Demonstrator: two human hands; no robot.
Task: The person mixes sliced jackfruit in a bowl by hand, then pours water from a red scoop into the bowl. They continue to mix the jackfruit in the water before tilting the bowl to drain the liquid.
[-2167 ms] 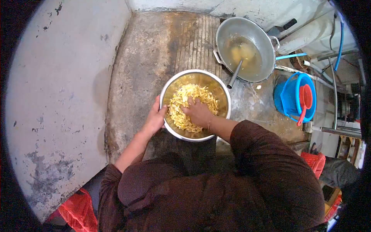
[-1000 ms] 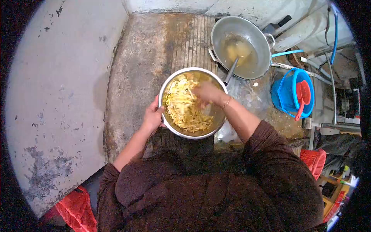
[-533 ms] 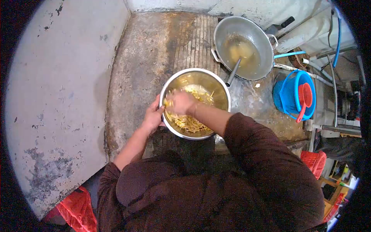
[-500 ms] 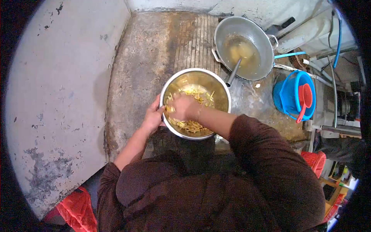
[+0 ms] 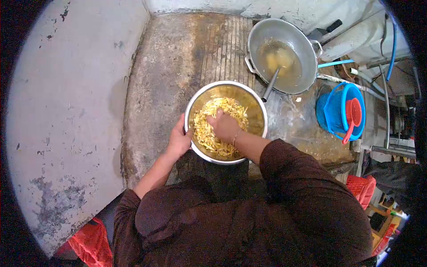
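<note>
A wide metal bowl (image 5: 259, 104) with a shiny rim stands in front of me, holding a heap of thin yellow strips (image 5: 209, 135). My left hand (image 5: 179, 140) grips the bowl's left rim, thumb on the inside edge and fingers around the outer wall. Inside the bowl is my right hand (image 5: 225, 127), its fingers curled down into the yellow strips and their tips partly hidden among them. A thin bracelet circles the right wrist.
Behind and right of the bowl sits a big grey wok (image 5: 307, 53) of cloudy liquid, a dark-handled utensil (image 5: 271, 84) leaning in it. A blue bucket (image 5: 327, 109) with a red dipper (image 5: 353, 113) stands farther right. Pale walls (image 5: 75, 111) border the left and back.
My right hand has moved slightly right within the bowl, from near the left wall toward the middle. The yellow strips now lie spread more evenly. My left hand stays on the rim.
</note>
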